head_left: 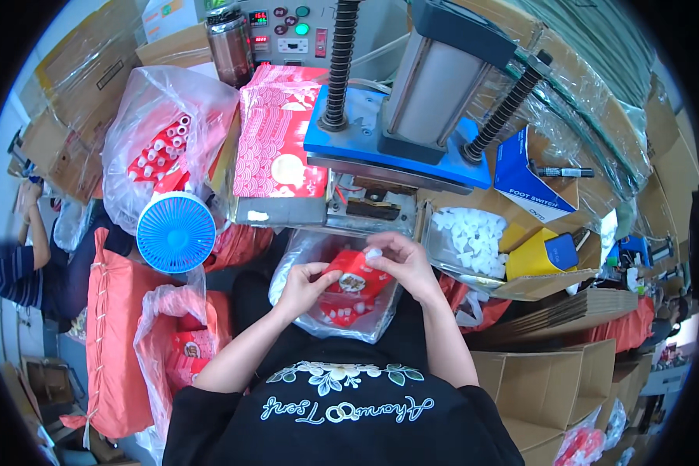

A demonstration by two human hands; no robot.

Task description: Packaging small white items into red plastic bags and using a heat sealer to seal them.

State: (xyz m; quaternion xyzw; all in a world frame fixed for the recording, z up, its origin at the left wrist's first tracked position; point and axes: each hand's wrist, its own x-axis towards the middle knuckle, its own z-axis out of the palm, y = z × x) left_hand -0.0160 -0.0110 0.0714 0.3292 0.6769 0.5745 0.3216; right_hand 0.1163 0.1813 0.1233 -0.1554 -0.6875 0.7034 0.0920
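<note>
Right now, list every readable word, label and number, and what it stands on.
Wording withheld; text stands on:
Blue carton: white capitals, readable.
Black shirt: pale script, upside down.
Control panel: lit digits, partly blurred.
Held red pouch: any print too small to read.
Elsewhere: too small.

Two hands (303,290) (412,269), one held pouch (355,279), two springs (341,70) (508,112) (one fan (176,232))

bare left forearm (241,347) and right forearm (450,334) angle inward, left fingers (310,269) and right fingers (397,245) curled in pinches.
</note>
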